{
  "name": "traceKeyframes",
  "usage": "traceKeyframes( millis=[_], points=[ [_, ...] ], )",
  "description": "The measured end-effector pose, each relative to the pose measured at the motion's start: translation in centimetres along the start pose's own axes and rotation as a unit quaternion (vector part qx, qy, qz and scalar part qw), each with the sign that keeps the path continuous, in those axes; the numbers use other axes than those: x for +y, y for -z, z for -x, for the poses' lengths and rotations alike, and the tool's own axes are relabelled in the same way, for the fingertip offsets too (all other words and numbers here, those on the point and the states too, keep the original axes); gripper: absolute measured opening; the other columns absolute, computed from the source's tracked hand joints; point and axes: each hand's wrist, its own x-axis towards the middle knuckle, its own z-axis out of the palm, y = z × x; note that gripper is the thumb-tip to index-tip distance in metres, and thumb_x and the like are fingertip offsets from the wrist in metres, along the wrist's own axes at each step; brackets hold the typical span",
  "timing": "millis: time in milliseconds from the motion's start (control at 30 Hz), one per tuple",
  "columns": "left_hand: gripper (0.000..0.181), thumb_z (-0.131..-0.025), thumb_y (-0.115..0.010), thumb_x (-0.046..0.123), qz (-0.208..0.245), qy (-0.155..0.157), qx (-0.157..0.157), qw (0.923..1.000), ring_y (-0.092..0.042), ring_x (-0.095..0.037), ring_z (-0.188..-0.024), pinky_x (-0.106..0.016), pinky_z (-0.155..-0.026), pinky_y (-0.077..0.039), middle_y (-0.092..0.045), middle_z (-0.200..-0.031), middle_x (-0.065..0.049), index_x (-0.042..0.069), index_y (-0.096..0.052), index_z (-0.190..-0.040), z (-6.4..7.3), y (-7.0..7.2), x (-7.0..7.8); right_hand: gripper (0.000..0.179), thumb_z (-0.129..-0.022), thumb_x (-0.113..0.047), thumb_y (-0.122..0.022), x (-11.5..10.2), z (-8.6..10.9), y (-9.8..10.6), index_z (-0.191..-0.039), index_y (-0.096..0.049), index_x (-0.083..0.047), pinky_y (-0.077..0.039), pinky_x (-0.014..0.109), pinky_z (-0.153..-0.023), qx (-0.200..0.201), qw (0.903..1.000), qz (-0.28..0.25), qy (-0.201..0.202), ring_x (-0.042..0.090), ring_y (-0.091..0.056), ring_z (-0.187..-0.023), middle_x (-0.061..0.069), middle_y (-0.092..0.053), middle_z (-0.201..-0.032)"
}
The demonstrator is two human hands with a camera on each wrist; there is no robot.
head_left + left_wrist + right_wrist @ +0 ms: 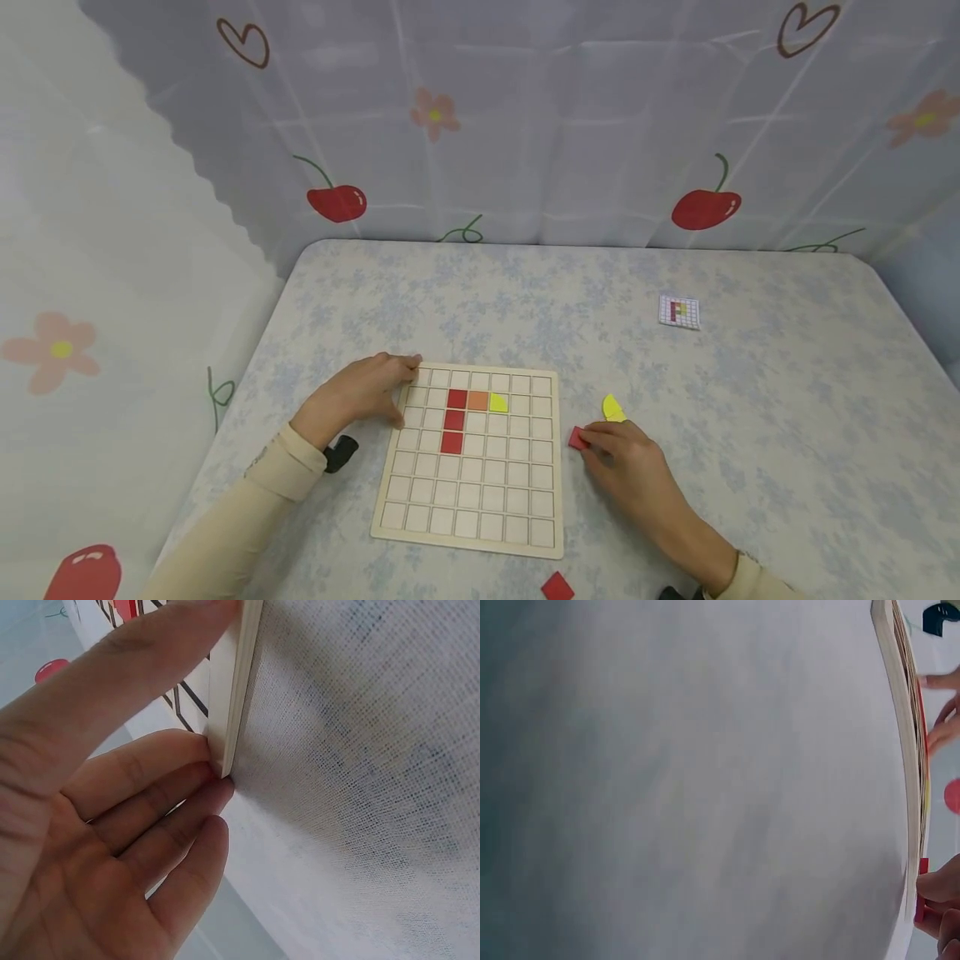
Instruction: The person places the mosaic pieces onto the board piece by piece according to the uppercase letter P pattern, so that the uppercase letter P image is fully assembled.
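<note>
My left hand [365, 389] rests at the upper left corner of a pale wooden grid board [467, 524], its thumb and fingertips touching the edge. The left wrist view shows the thumb along the board's edge [234, 712] and relaxed fingers at the corner. Between thumb and fingers, my right hand [637, 473] pinches a red square tile [577, 438], just right of the board. On the grid, several dark red squares [453, 420] form a column, with an orange square [477, 401] and a yellow quarter-circle [498, 403] in line with the top one.
Yellow pieces [612, 407] lie beyond my right fingers, one partly hidden. Another red tile [557, 586] lies below the board near the front. A small pattern card [679, 312] is at the back right. The flowered tablecloth [787, 400] ends at a curtain behind.
</note>
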Motion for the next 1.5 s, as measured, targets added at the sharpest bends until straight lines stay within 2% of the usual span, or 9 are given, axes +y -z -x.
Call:
traceKeyframes(
  millis=[67, 167, 367, 533, 667, 867, 1067, 1300, 1500],
  points=[
    [0.065, -0.068, -0.091, 0.02, -0.001, -0.003, 0.0, 1.0, -0.053, -0.038, -0.125, -0.045, -0.091, -0.054, -0.044, -0.149, -0.016, 0.002, -0.067, -0.126, 0.0, 0.0, 0.0, 0.027, -0.067, 0.006, -0.087, -0.6, -0.1, -0.6, -0.092, -0.079, 0.001, -0.055, 0.018, -0.063, 0.005, 0.9994, -0.016, 0.029, 0.014, -0.063, -0.083, 0.004, -0.071, -0.093],
    [0.066, -0.068, -0.091, 0.02, -0.001, -0.005, -0.001, 1.0, -0.053, -0.037, -0.124, -0.044, -0.09, -0.054, -0.044, -0.15, -0.016, 0.001, -0.066, -0.127, 0.0, 0.0, -0.1, 0.026, -0.068, 0.005, -0.086, -1.7, -0.3, -1.4, -0.092, -0.079, 0.001, -0.055, 0.016, -0.065, -0.005, 0.9978, -0.046, 0.048, 0.014, -0.063, -0.085, 0.003, -0.071, -0.093],
    [0.07, -0.068, -0.092, 0.021, -0.004, -0.002, -0.004, 1.0, -0.053, -0.036, -0.125, -0.044, -0.091, -0.054, -0.044, -0.149, -0.017, -0.001, -0.064, -0.128, -0.2, 0.0, -0.1, 0.02, -0.077, 0.002, -0.081, -4.7, -1.3, -2.9, -0.097, -0.078, 0.001, -0.057, 0.021, -0.071, -0.075, 0.993, -0.082, 0.039, 0.014, -0.064, -0.09, 0.002, -0.071, -0.096],
    [0.067, -0.068, -0.091, 0.021, 0.0, 0.001, -0.009, 1.0, -0.053, -0.036, -0.125, -0.043, -0.09, -0.054, -0.044, -0.149, -0.017, 0.001, -0.065, -0.127, -0.2, 0.0, -0.1, 0.015, -0.084, -0.004, -0.077, -7.2, -2.4, -4.5, -0.098, -0.078, -0.001, -0.055, 0.02, -0.073, -0.135, 0.9847, -0.089, 0.066, 0.013, -0.062, -0.09, 0.002, -0.071, -0.097],
    [0.065, -0.069, -0.091, 0.022, 0.003, 0.005, -0.009, 0.9999, -0.055, -0.035, -0.124, -0.042, -0.089, -0.055, -0.044, -0.149, -0.016, 0.002, -0.067, -0.126, -0.3, 0.0, -0.1, 0.014, -0.087, -0.005, -0.074, -8.5, -3.2, -5.6, -0.1, -0.079, -0.004, -0.053, 0.016, -0.074, -0.166, 0.9782, -0.091, 0.087, 0.012, -0.06, -0.091, 0.0, -0.071, -0.098],
    [0.063, -0.068, -0.092, 0.022, 0.007, 0.007, -0.007, 0.9999, -0.056, -0.034, -0.122, -0.04, -0.088, -0.055, -0.045, -0.149, -0.015, 0.004, -0.068, -0.123, -0.3, 0.0, -0.3, 0.014, -0.086, -0.001, -0.073, -9.4, -4.0, -6.6, -0.099, -0.078, -0.003, -0.053, 0.015, -0.076, -0.177, 0.9742, -0.084, 0.112, 0.014, -0.061, -0.091, 0.002, -0.071, -0.098],
    [0.064, -0.068, -0.091, 0.023, 0.004, 0.002, -0.007, 1.0, -0.055, -0.034, -0.124, -0.041, -0.089, -0.055, -0.044, -0.149, -0.015, 0.005, -0.068, -0.124, -0.3, 0.0, -0.3, 0.013, -0.087, -0.003, -0.074, -9.9, -4.6, -7.2, -0.099, -0.079, -0.003, -0.053, 0.016, -0.077, -0.188, 0.9729, -0.064, 0.119, 0.015, -0.062, -0.092, 0.004, -0.071, -0.1],
    [0.062, -0.067, -0.093, 0.023, -0.007, -0.006, 0.002, 1.0, -0.054, -0.038, -0.123, -0.044, -0.09, -0.054, -0.047, -0.147, -0.015, 0.004, -0.07, -0.121, -0.3, 0.2, -0.1, 0.01, -0.088, -0.002, -0.073, -9.9, -4.3, -7.1, -0.093, -0.08, -0.006, -0.052, 0.012, -0.076, -0.185, 0.9683, -0.056, 0.158, 0.013, -0.061, -0.089, 0.002, -0.07, -0.095],
    [0.063, -0.067, -0.092, 0.022, -0.003, -0.001, -0.001, 1.0, -0.054, -0.037, -0.124, -0.044, -0.09, -0.054, -0.046, -0.148, -0.015, 0.004, -0.069, -0.122, -0.1, 0.0, -0.2, 0.012, -0.09, -0.002, -0.069, -10.0, -4.0, -7.0, -0.092, -0.08, -0.008, -0.05, 0.01, -0.077, -0.195, 0.9622, -0.035, 0.186, 0.012, -0.06, -0.089, 0.001, -0.069, -0.097]
  ],
)
